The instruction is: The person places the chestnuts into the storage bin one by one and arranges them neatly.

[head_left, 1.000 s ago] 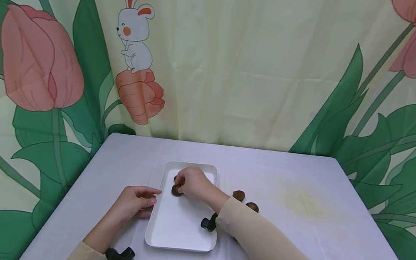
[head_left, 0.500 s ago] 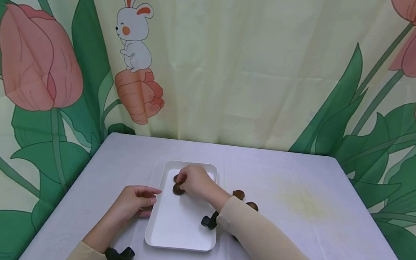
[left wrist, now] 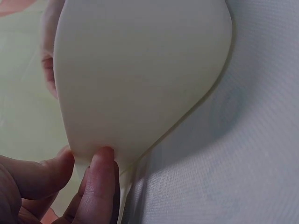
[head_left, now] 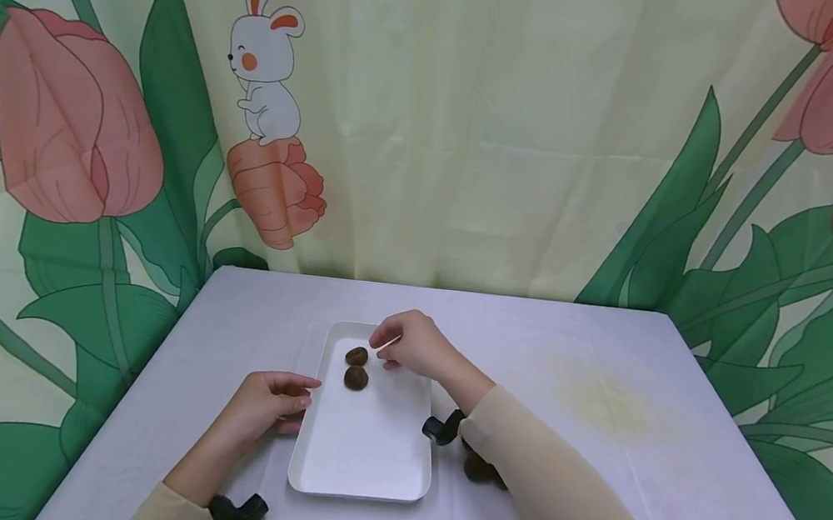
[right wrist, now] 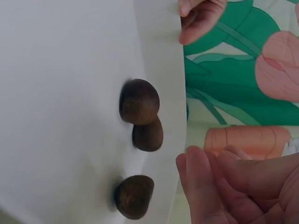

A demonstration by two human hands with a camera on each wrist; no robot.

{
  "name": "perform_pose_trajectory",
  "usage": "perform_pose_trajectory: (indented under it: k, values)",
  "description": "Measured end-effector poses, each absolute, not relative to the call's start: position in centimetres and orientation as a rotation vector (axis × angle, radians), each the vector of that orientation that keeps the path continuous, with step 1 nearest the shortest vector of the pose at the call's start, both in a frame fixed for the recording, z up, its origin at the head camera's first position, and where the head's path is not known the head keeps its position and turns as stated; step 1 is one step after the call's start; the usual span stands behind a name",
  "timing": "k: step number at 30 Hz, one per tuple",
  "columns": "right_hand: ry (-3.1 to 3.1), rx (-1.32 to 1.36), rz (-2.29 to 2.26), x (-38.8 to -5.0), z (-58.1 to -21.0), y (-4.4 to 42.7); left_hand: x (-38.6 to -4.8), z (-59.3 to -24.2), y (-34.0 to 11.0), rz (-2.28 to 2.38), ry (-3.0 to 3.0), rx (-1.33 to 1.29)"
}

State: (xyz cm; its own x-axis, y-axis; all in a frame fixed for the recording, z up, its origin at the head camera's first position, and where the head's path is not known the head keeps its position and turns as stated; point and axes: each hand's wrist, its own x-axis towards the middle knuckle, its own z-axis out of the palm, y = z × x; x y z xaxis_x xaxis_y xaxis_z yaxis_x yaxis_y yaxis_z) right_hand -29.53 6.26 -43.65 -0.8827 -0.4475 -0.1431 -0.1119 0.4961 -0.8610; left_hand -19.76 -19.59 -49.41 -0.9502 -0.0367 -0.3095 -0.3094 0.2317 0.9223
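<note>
Brown chestnuts lie in the far left part of the white tray (head_left: 376, 449); the right wrist view shows three, a touching pair (right wrist: 140, 101) and one apart (right wrist: 134, 197). My right hand (head_left: 416, 344), (right wrist: 233, 186) hovers just right of them over the tray's far end, fingers loosely bent and slightly spread, with nothing in them. At the tray's left edge my left hand (head_left: 262, 408) rests with relaxed fingers. Close up, its fingertips (left wrist: 103, 156) touch the tray's outer side (left wrist: 140, 84).
More chestnuts (head_left: 478, 467) lie on the white-clothed table (head_left: 603, 353) right of the tray, partly hidden by the right sleeve (head_left: 553, 482). Black devices sit at the left wrist (head_left: 239, 513) and right wrist (head_left: 443, 427). A printed curtain (head_left: 474, 132) hangs behind the table.
My right hand has let go of a chestnut in the tray and moved right and away, uncovering the chestnuts there. Its sleeve now covers the farther chestnuts beside the tray. My left hand stays put.
</note>
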Motion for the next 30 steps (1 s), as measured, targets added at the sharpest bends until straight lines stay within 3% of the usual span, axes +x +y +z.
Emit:
perform_pose_trajectory:
  k: [30]
  values:
    - [2.331, -0.291, -1.499, -28.8, -43.1, 17.0, -19.8, -49.5, -19.6, 1.807, 2.273, -0.333]
